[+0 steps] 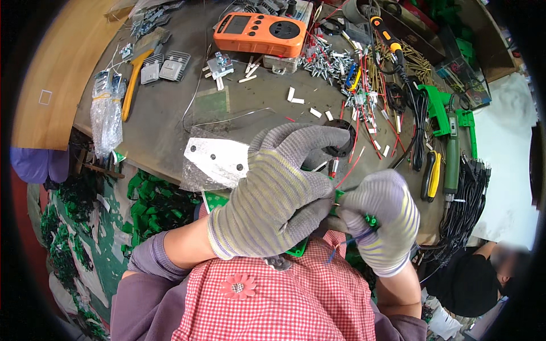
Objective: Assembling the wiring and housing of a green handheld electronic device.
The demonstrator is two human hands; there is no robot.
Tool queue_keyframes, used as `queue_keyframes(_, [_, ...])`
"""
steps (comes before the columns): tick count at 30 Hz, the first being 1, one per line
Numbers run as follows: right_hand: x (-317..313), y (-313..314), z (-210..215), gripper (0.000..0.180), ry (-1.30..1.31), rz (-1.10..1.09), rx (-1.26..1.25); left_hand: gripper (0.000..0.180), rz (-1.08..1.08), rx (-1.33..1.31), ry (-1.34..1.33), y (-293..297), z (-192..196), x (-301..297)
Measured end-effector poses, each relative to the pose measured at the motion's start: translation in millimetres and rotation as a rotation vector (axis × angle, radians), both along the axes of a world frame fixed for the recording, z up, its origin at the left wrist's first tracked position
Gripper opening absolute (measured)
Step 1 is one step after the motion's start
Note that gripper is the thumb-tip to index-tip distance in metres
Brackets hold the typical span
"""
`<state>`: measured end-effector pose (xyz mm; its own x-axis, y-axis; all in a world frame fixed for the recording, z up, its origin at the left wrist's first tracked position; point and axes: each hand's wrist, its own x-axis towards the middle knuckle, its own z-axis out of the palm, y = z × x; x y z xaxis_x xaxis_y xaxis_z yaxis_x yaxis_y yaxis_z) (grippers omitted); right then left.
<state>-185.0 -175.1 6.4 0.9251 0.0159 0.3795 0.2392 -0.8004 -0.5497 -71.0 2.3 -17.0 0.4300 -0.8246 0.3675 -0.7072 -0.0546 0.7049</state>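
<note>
Both gloved hands, left (273, 196) and right (382, 219), are pinching a small green part (371, 219) over the counter (165, 122), seemingly fitting its blue wire (341, 245); steadiness needed.

The gloved left hand (273, 193) hides most of the small green part (341, 196).

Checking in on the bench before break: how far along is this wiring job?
Done: cut wire pieces lie scattered on the bench. In hand: left hand and right hand grip a small green part with wires. Left: green parts heaped below the bench.
</note>
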Motion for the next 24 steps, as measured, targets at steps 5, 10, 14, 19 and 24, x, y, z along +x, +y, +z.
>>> queue_keyframes(5, [0,3,-1,0.015,0.008,0.053,-0.229,0.010,-0.003,0.023,0.020,-2,1,0])
queue_keyframes(10, [-12,-15,-11,0.023,0.054,0.130,-0.189,0.013,0.034,-0.039,0.035,-4,-4,-3])
queue_keyframes(14, [-33,-29,-6,0.028,-0.200,0.067,-0.017,0.015,0.054,-0.048,-0.040,-2,1,-2])
queue_keyframes(19, [-39,-41,-9,0.027,-0.156,0.257,-0.058,0.016,0.029,0.013,-0.226,1,8,0])
queue_keyframes(24, [-32,-80,-11,0.019,0.108,0.474,0.477,0.029,0.025,-0.035,-0.202,-4,22,6])
